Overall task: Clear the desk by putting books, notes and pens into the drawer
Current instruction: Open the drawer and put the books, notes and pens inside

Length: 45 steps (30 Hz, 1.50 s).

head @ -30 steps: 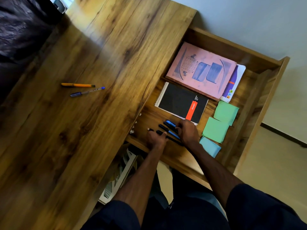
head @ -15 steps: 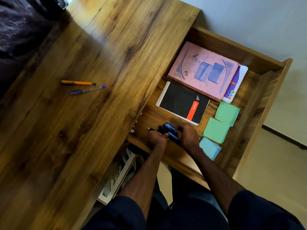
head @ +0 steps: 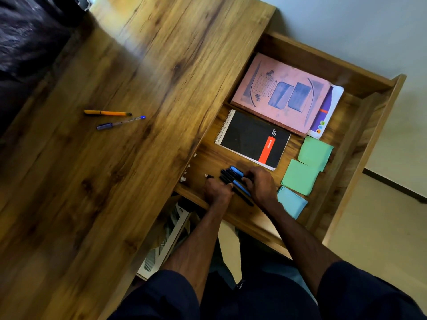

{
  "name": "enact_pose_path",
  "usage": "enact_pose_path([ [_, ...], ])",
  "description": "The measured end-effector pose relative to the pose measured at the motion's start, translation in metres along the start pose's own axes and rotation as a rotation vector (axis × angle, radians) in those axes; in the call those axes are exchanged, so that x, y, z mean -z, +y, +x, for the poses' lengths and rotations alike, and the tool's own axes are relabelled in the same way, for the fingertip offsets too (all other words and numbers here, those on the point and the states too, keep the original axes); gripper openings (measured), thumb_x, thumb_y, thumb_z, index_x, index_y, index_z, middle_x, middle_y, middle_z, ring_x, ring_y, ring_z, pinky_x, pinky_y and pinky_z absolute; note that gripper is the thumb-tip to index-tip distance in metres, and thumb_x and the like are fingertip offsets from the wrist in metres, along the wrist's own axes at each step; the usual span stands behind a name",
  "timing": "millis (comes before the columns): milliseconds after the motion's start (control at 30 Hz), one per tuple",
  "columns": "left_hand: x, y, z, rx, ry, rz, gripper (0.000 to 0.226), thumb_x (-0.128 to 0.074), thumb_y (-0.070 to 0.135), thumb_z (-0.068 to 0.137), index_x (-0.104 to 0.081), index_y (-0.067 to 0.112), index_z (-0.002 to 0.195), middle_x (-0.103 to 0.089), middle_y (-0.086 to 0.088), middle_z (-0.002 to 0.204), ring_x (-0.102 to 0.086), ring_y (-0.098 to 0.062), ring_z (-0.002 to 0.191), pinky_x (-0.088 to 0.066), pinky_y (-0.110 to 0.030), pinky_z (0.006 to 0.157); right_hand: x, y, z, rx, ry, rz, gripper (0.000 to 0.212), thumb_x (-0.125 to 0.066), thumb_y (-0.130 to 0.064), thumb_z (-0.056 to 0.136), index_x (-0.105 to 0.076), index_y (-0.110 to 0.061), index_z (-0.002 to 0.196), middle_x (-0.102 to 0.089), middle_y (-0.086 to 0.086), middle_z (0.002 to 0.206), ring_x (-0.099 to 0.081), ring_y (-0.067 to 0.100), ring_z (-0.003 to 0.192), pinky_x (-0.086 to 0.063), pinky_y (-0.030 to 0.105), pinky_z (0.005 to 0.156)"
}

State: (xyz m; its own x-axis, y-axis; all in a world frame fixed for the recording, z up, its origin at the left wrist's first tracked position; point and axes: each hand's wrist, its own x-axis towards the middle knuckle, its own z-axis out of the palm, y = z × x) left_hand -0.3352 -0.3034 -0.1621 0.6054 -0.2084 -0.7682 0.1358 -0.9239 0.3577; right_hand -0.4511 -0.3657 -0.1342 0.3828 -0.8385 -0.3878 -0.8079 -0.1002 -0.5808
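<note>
The open drawer [head: 360, 144] holds a pink book [head: 282, 93] lying on a white-and-purple book [head: 328, 109], a black spiral notebook [head: 251, 139], two green notes [head: 307, 165] and a blue note [head: 292, 202]. Near its front edge lies a bunch of black and blue pens [head: 233, 177]. My left hand [head: 217, 191] and my right hand [head: 261, 187] press on this bunch from either side, fingers curled on the pens. Out on the desk top [head: 115, 181] lie an orange pen [head: 107, 113] and a blue pen [head: 120, 122].
A dark seat or bag [head: 27, 42] sits at the desk's far left. Under the desk, beside my knees, stands a white frame-like object [head: 166, 241]. Small white scraps [head: 184, 175] lie at the drawer's left side. A pale wall and floor lie to the right.
The pens in the drawer were spread out one second ago; both hands have pushed them together into a tight bunch. The two pens on the desk have not moved.
</note>
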Motion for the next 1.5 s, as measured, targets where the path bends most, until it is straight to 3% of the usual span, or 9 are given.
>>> enact_pose_path([
  [133,-0.014,-0.015,0.013,-0.074,0.067,0.172,0.045,-0.084,0.029,0.075,-0.062,0.016,0.112,-0.071,-0.004,0.101,-0.073,-0.016,0.081,-0.063,-0.034,0.071,-0.005,0.008,-0.001,0.016,0.013,-0.029,0.008,-0.070,-0.021,0.090,-0.072,-0.015,0.094,-0.067,0.005,0.096,-0.059,0.019,0.090,-0.038,0.025,0.072],
  [433,0.020,0.006,-0.035,-0.253,0.061,0.182,0.024,-0.076,0.022,0.086,-0.064,0.017,0.107,-0.070,-0.001,0.101,-0.070,-0.012,0.084,-0.059,-0.024,0.067,-0.005,0.003,-0.008,0.040,0.087,-0.003,0.013,-0.071,-0.022,0.090,-0.072,-0.014,0.099,-0.064,0.003,0.100,-0.056,0.016,0.092,-0.040,0.023,0.074],
  [633,0.075,0.037,-0.061,-0.618,0.084,0.256,0.014,-0.072,0.020,0.090,-0.069,0.017,0.103,-0.070,0.003,0.099,-0.066,-0.009,0.087,-0.058,-0.023,0.072,0.015,-0.053,-0.012,0.156,0.245,0.188,0.008,-0.069,-0.020,0.090,-0.070,-0.013,0.093,-0.063,0.002,0.094,-0.054,0.011,0.086,-0.040,0.014,0.070],
  [767,0.123,0.059,-0.067,-0.808,0.143,0.237,0.013,-0.073,0.022,0.090,-0.068,0.020,0.102,-0.073,0.002,0.095,-0.069,-0.010,0.085,-0.061,-0.029,0.076,0.027,-0.107,-0.007,0.287,0.296,0.271,0.007,-0.071,-0.019,0.089,-0.070,-0.016,0.094,-0.064,-0.002,0.093,-0.058,0.009,0.084,-0.047,0.019,0.070],
  [900,0.183,0.067,-0.049,-0.782,0.282,0.213,0.010,-0.070,0.024,0.090,-0.070,0.018,0.098,-0.074,0.000,0.097,-0.069,-0.019,0.091,-0.055,-0.031,0.080,0.014,-0.168,0.011,0.384,0.243,0.227,0.005,-0.071,-0.020,0.087,-0.068,-0.018,0.090,-0.061,-0.003,0.089,-0.057,0.012,0.080,-0.048,0.027,0.069],
  [1033,0.241,0.064,-0.009,-0.716,0.354,0.201,0.013,-0.069,0.015,0.089,-0.070,0.009,0.100,-0.074,-0.008,0.102,-0.069,-0.027,0.098,-0.048,-0.034,0.087,-0.012,-0.225,0.032,0.438,0.135,0.135,0.010,-0.067,-0.020,0.088,-0.066,-0.020,0.098,-0.062,-0.004,0.097,-0.059,0.011,0.084,-0.046,0.022,0.068],
  [1300,0.330,0.041,0.053,-0.554,0.489,0.179,0.008,-0.064,0.019,0.093,-0.069,0.023,0.098,-0.073,0.001,0.103,-0.066,-0.021,0.100,-0.053,-0.034,0.076,-0.060,-0.330,0.094,0.545,0.027,-0.065,0.015,-0.061,-0.016,0.089,-0.069,-0.010,0.100,-0.064,0.012,0.099,-0.062,0.030,0.087,-0.044,0.031,0.070],
  [1433,0.344,0.033,0.075,-0.549,0.502,0.103,0.008,-0.062,0.022,0.092,-0.065,0.023,0.100,-0.072,0.001,0.103,-0.064,-0.024,0.103,-0.051,-0.038,0.083,-0.086,-0.374,0.129,0.575,-0.041,-0.166,0.022,-0.065,-0.016,0.089,-0.067,-0.010,0.110,-0.067,0.011,0.108,-0.065,0.029,0.095,-0.051,0.035,0.077],
  [1500,0.350,0.031,0.087,-0.570,0.518,0.073,0.010,-0.063,0.024,0.092,-0.062,0.024,0.102,-0.071,0.004,0.102,-0.064,-0.022,0.101,-0.048,-0.036,0.080,-0.100,-0.387,0.141,0.580,-0.074,-0.240,0.018,-0.063,-0.014,0.089,-0.067,-0.009,0.106,-0.066,0.011,0.105,-0.066,0.031,0.092,-0.049,0.034,0.071],
])
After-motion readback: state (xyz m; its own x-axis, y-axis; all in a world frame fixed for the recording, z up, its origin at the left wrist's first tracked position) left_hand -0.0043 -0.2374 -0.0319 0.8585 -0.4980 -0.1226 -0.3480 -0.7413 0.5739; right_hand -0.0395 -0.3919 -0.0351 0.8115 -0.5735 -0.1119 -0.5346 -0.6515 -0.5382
